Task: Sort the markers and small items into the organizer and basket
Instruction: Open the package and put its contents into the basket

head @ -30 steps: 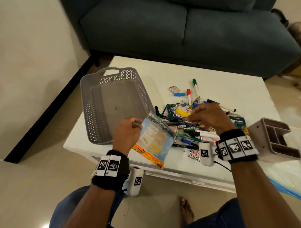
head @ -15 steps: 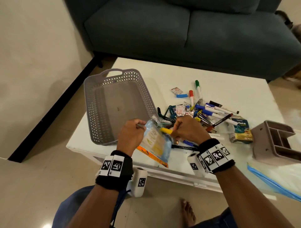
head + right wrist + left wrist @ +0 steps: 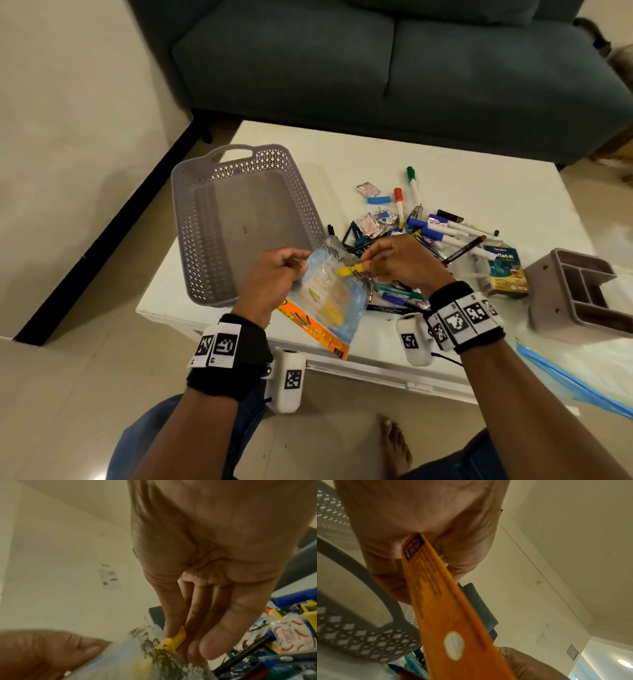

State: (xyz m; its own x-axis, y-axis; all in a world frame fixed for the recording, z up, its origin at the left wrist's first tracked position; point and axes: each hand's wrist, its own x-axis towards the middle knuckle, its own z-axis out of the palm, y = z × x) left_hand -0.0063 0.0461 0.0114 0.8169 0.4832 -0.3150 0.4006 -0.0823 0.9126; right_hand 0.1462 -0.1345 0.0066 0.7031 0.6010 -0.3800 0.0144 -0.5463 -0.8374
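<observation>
My left hand (image 3: 274, 274) pinches the top edge of a clear plastic pouch (image 3: 329, 298) with an orange card strip (image 3: 447, 615), held over the table's front edge. My right hand (image 3: 397, 263) pinches a small yellow marker (image 3: 349, 270) at the pouch's open mouth; the yellow marker (image 3: 173, 641) shows between thumb and fingers in the right wrist view. A pile of markers and sachets (image 3: 428, 229) lies behind my right hand. The grey perforated basket (image 3: 191, 212) stands to the left, with nothing in it. The grey organizer (image 3: 548, 294) sits at the right.
A small teal and yellow box (image 3: 503, 270) lies beside the organizer. A blue-edged plastic sheet (image 3: 575, 380) hangs off the white table (image 3: 342, 150) at the right. A dark sofa (image 3: 376, 61) stands behind. My bare foot (image 3: 394, 442) rests under the table edge.
My right hand picked the yellow marker out of the pile and brought it left to the pouch mouth. My left hand kept holding the pouch in about the same place.
</observation>
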